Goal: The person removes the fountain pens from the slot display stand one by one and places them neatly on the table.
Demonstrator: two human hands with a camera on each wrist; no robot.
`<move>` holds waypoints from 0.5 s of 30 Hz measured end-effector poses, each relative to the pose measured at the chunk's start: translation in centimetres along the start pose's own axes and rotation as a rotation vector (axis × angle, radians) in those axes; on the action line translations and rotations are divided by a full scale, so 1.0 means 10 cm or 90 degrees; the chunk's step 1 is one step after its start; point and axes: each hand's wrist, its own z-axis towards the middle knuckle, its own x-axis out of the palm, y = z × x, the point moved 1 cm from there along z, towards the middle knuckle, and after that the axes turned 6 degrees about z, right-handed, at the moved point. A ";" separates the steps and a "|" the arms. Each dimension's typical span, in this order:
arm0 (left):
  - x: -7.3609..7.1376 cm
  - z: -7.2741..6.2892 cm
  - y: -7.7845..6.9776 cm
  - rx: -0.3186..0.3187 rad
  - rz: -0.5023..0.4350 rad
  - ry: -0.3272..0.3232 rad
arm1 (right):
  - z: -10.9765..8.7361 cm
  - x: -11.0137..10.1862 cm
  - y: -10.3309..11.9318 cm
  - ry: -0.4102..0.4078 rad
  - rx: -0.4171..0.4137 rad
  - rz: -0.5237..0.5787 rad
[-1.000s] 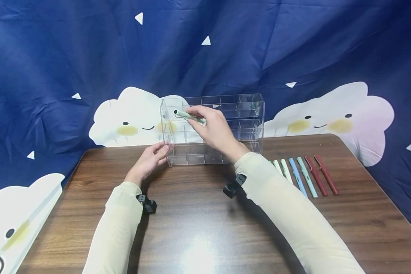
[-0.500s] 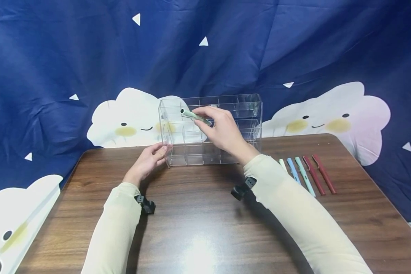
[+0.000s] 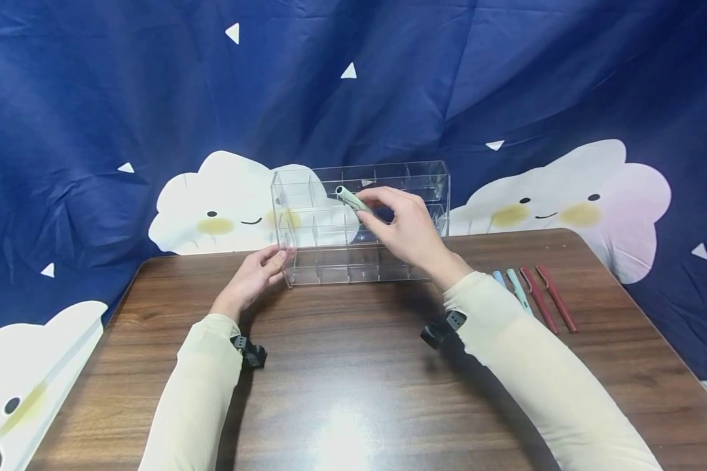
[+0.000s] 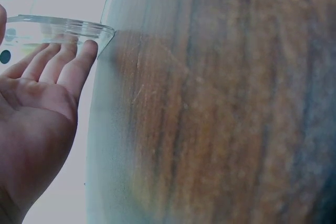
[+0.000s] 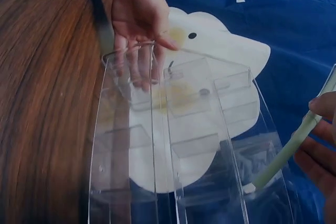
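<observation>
My right hand (image 3: 409,226) pinches a pale green pen (image 3: 353,199) between thumb and fingers, tilted in front of the upper tiers of a clear plastic organizer (image 3: 332,275). In the right wrist view, the lower end of the pen (image 5: 283,156) overlaps the organizer's compartments at one side. At the organizer's left end rests my left hand (image 3: 254,278), its fingers mostly straight against the side panel. The left wrist view shows those fingers (image 4: 73,72) extended at the clear plastic edge (image 4: 68,22).
Several pens lie in a row at the right of the wooden table (image 3: 342,366), among them a dark red pen (image 3: 556,297) and a blue pen (image 3: 499,278); my right sleeve covers part of the row. A blue cloud-print curtain (image 3: 389,98) hangs behind the organizer.
My right hand has moved rightward along the organizer with the pale green pen, and its sleeve now covers more of the pen row. My left hand stays at the organizer's left side.
</observation>
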 end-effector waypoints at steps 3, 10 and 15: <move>0.00 0.00 0.00 0.001 -0.002 0.003 | -0.05 -0.05 -0.05 -0.008 -0.005 -0.004; 0.01 -0.01 0.00 0.001 0.002 0.001 | -0.16 -0.13 -0.14 -0.017 -0.023 -0.018; 0.02 -0.02 -0.01 0.005 0.001 0.001 | -0.20 -0.23 -0.15 -0.035 -0.002 -0.012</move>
